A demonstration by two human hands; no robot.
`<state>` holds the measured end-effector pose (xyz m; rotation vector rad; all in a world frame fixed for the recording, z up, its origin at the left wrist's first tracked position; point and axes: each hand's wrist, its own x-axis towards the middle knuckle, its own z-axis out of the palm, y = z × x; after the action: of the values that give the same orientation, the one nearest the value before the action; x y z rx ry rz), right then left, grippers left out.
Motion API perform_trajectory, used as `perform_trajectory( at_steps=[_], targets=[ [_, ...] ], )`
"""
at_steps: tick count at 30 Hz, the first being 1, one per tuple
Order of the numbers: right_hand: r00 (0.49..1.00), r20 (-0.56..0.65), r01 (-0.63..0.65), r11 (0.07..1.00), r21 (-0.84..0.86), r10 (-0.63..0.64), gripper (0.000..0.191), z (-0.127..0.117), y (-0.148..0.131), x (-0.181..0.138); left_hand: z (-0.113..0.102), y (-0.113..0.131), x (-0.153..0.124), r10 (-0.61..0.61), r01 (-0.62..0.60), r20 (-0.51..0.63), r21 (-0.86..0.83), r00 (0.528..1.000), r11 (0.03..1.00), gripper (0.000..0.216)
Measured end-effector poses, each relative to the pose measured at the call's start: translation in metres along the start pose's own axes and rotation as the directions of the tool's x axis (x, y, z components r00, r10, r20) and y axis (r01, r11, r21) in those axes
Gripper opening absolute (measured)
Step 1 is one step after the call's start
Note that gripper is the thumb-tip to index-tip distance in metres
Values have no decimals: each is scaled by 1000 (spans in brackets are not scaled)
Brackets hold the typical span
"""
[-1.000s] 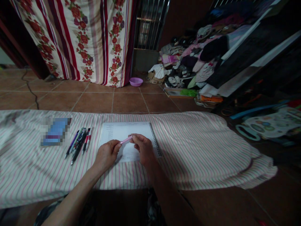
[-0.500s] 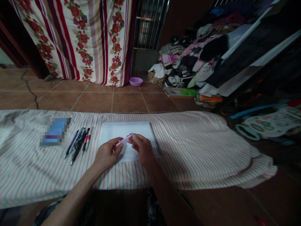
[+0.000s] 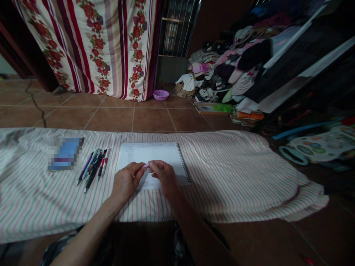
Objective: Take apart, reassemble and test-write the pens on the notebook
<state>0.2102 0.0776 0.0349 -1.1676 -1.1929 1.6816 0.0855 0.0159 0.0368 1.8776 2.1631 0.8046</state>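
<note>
A slim pink pen [image 3: 146, 165] lies between my two hands, over a spiral notebook [image 3: 163, 151] open at a mostly white page. My left hand [image 3: 128, 181] is closed around most of the pen's length, so only a short pink piece shows. With thumb and fingertips, my right hand [image 3: 164, 176] pinches the pen's other end. Both hands hide the lower middle of the page. To the left of the notebook, several pens [image 3: 94, 166] lie side by side in a loose bunch on the striped cloth [image 3: 227, 177].
A blurred blue rectangular object [image 3: 66, 153] lies left of the pens. Beyond the cloth stretches a tiled floor [image 3: 111, 118] with a purple basin [image 3: 161, 95] by a floral curtain [image 3: 111, 48]. Clothes [image 3: 222, 70] are heaped at the back right.
My hands have drawn closer together along the pink pen, my right hand shifting slightly left. Less of the pen shows between them. The notebook and the bunch of pens stay in place.
</note>
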Motion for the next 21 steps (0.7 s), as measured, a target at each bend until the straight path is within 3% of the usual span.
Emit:
perform_trajectory(
  at_steps=[9,16,21],
  targets=[
    [986,-45,159,987,20,-158,12,-1,5,3,-5,8,0,-8,8,14,1,1000,1000,38],
    [988,-4,153,983,103,-154,12,1,5,2,-9,10,1,-71,82,60,-201,996,976,37],
    [998,36,44,977,207,-53,22,6,8,1,-9,7,2,-37,40,18,-163,999,986,36]
  ],
)
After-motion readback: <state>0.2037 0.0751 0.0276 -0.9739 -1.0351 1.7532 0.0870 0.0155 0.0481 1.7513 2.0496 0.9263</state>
